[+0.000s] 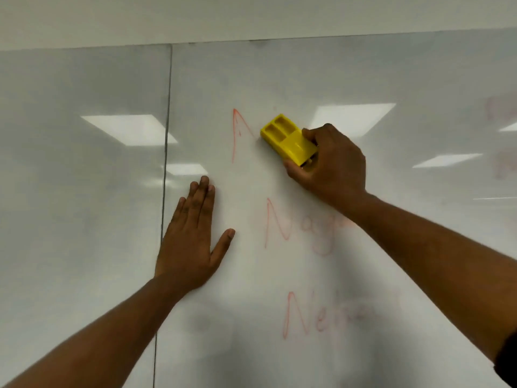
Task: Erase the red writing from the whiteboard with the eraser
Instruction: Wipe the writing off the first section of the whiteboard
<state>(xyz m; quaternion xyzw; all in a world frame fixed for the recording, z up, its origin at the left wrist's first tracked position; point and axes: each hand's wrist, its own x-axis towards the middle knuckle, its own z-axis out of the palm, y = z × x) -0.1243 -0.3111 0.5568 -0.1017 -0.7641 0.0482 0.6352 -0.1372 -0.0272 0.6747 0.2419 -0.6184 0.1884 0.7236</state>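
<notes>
The whiteboard [363, 79] fills the view. My right hand [333, 163] grips a yellow eraser [288, 140] and presses it against the board, just right of a red stroke [236, 133] shaped like a partial letter. Below it is a red word starting with "N" [296, 228], partly hidden by my right forearm. A third red word [321, 315] sits lower, its right end smeared and faint. My left hand [193, 233] lies flat on the board with fingers apart, left of the writing.
A vertical seam [165, 163] between board panels runs left of my left hand. Faint reddish smears [500, 135] show at the far right edge. Ceiling lights reflect on the board. The wall [251, 15] lies above the board's top edge.
</notes>
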